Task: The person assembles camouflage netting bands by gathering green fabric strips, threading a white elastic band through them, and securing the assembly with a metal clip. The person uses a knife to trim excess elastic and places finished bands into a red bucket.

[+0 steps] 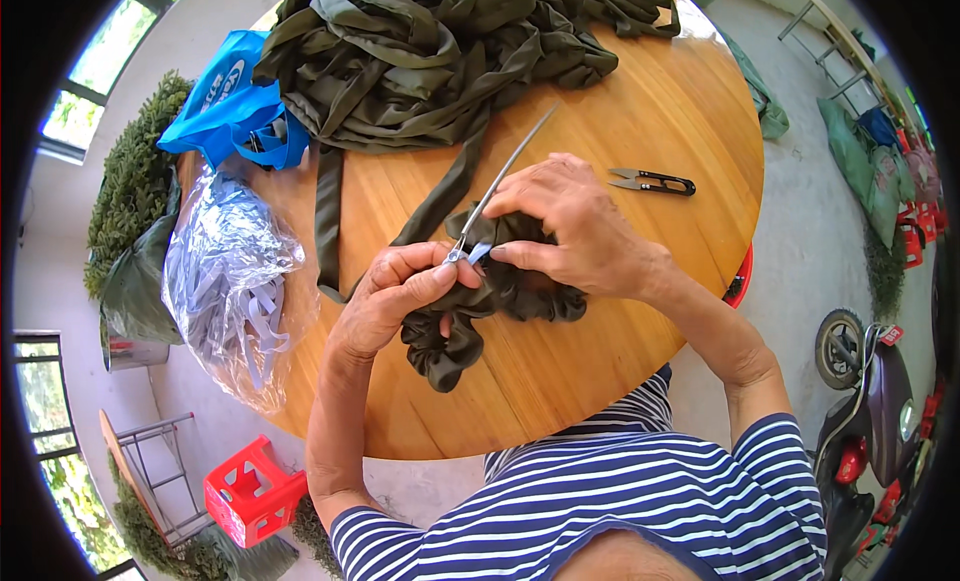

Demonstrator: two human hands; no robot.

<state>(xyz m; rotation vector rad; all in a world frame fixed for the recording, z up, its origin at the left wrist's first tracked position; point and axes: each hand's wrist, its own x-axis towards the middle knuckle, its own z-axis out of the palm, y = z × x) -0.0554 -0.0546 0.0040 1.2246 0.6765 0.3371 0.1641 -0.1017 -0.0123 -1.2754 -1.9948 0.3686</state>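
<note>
My left hand is closed in a pinch at the lower end of a long thin metal rod, which slants up and away to the right. A short pale blue-white strip shows between the hands at that end. My right hand is closed, its thumb at the strip and its fingers curled beside the rod; its exact grip is partly hidden. Gathered, ruffled dark olive fabric bunches around and below my left fingers. More of it lies under my right hand.
A big heap of olive fabric strips covers the far side of the round wooden table. Black thread snips lie at right. At left are a blue bag and a clear plastic bag of pale strips. A red stool stands below.
</note>
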